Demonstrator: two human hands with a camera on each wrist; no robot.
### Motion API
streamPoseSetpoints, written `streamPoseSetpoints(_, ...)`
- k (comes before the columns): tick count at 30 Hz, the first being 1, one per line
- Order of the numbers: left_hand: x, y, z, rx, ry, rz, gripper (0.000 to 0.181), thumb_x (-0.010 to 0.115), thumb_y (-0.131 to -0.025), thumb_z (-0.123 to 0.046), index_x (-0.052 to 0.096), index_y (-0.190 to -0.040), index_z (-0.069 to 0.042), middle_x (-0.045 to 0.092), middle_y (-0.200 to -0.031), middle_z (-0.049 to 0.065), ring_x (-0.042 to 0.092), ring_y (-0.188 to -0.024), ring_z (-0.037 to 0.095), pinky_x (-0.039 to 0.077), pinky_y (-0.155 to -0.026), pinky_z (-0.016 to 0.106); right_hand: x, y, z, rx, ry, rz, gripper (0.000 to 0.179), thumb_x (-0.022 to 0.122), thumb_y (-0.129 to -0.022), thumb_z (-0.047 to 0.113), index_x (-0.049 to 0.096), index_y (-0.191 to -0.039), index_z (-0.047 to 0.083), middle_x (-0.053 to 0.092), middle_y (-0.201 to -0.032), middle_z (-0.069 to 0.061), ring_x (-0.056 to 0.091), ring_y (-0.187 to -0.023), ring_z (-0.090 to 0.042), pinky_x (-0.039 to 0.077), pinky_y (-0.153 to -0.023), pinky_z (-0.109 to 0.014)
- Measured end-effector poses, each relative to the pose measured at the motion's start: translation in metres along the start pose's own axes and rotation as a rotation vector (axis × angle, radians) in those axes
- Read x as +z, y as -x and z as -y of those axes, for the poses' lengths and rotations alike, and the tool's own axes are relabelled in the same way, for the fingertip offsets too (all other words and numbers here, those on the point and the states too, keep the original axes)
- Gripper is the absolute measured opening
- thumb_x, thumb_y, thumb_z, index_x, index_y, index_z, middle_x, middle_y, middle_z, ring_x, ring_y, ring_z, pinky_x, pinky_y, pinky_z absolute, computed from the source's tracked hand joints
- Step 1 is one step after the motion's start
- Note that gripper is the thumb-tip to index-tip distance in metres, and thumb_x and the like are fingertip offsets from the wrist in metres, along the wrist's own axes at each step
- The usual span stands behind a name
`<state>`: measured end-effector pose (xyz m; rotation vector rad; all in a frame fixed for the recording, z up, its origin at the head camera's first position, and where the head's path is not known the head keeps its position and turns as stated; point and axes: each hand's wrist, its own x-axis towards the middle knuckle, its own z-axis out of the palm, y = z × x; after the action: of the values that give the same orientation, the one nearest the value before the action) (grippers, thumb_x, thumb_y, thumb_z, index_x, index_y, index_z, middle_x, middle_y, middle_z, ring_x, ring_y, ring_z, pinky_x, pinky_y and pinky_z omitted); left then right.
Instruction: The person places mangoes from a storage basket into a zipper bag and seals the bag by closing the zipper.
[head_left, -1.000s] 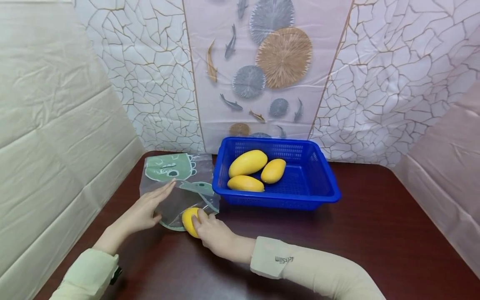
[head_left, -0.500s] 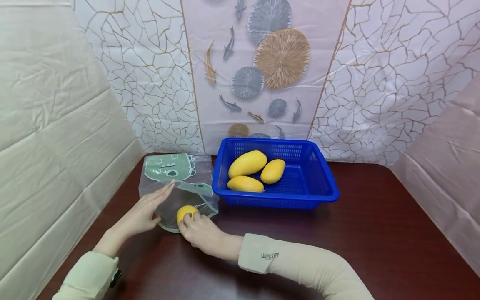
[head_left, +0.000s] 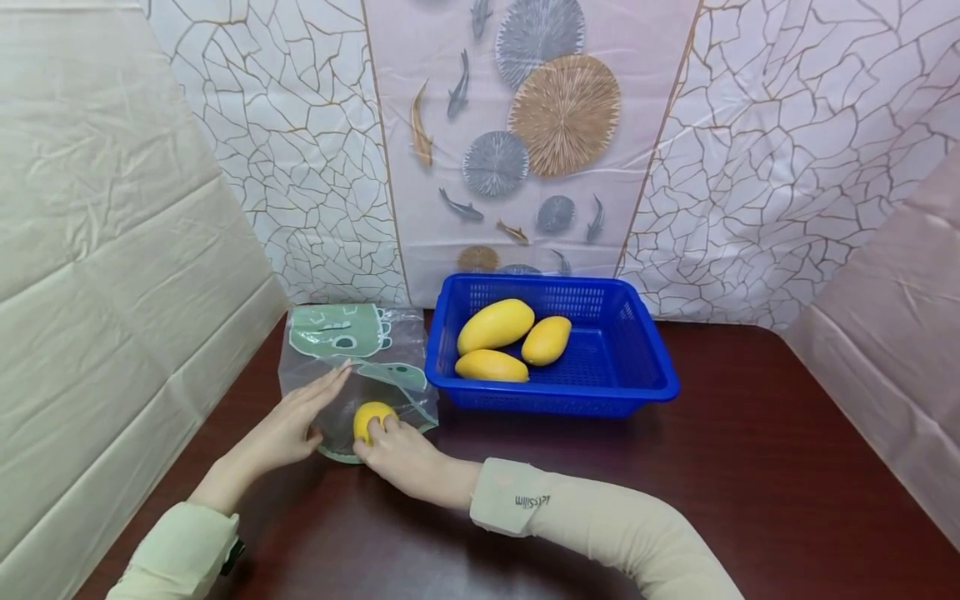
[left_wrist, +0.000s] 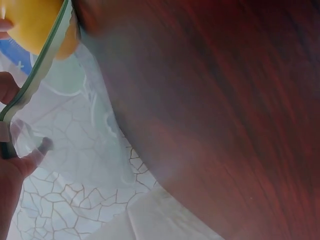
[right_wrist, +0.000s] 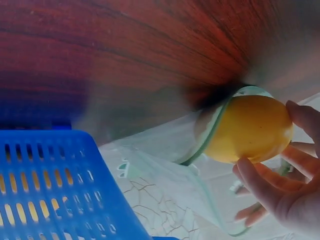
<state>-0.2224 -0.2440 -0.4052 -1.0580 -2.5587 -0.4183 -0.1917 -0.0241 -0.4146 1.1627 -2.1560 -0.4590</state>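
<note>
Holding mango (head_left: 372, 419) in right grip (head_left: 408, 462), fingers curled round it, partly inside mouth of printed bag (head_left: 378, 373). Left grip (head_left: 288, 425) wide, straight fingers touching bag. Blue basket (head_left: 555, 402) alongside on bench (head_left: 787, 467).

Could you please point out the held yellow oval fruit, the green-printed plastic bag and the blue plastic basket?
Held yellow oval fruit (right_wrist: 250, 129), right wrist view, middle.
Green-printed plastic bag (head_left: 363, 335), head view, upper print.
Blue plastic basket (head_left: 555, 389), head view, front rim.
</note>
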Motion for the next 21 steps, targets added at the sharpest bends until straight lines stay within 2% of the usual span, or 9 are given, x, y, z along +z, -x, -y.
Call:
streamPoseSetpoints(3,0.0,0.0,0.0,-0.01,0.002,-0.004,0.104,0.071,-0.054,0.018,0.029,-0.147,-0.004,0.032,-0.153,0.013,0.042,-0.131,0.033,0.045,-0.085,0.047,0.004,-0.001,-0.001,0.023,-0.009,-0.012,0.022,0.057,-0.09,0.015,0.067,-0.106,0.026,0.065,-0.097,-0.004,0.06,-0.081,-0.015,0.052,-0.061,-0.018)
streamPoseSetpoints(9,0.001,0.0,-0.001,-0.009,-0.012,0.0,0.11,0.073,-0.055,0.017,0.024,-0.15,-0.01,0.029,-0.154,0.011,0.042,-0.13,0.036,0.045,-0.085,0.049,0.012,-0.006,0.0,0.042,0.066,-0.048,0.024,0.055,-0.091,0.014,0.07,-0.105,0.025,0.069,-0.1,-0.008,0.064,-0.085,-0.017,0.054,-0.066,-0.021)
streamPoseSetpoints(13,0.001,0.0,0.0,0.001,-0.025,-0.007,0.11,0.072,-0.054,0.017,0.025,-0.15,-0.01,0.03,-0.154,0.01,0.041,-0.131,0.034,0.045,-0.085,0.049,0.017,-0.014,0.003,0.078,0.118,-0.037,0.022,0.054,-0.092,0.015,0.072,-0.1,0.024,0.07,-0.099,-0.006,0.064,-0.085,-0.015,0.054,-0.069,-0.022)
streamPoseSetpoints(17,0.001,0.0,0.001,0.027,-0.031,-0.029,0.106,0.071,-0.053,0.017,0.029,-0.148,-0.005,0.031,-0.153,0.011,0.04,-0.134,0.03,0.045,-0.088,0.049,0.022,-0.022,0.005,0.136,0.154,0.021,0.024,0.051,-0.093,0.016,0.073,-0.098,0.023,0.069,-0.1,-0.004,0.063,-0.086,-0.015,0.053,-0.067,-0.022)
streamPoseSetpoints(21,0.001,0.002,0.002,0.05,-0.044,-0.051,0.104,0.07,-0.054,0.016,0.03,-0.147,-0.003,0.033,-0.152,0.012,0.038,-0.136,0.024,0.045,-0.089,0.049,0.025,-0.028,0.007,0.18,0.178,0.134,0.028,0.046,-0.094,0.019,0.072,-0.103,0.023,0.064,-0.107,-0.005,0.06,-0.091,-0.018,0.052,-0.067,-0.022)
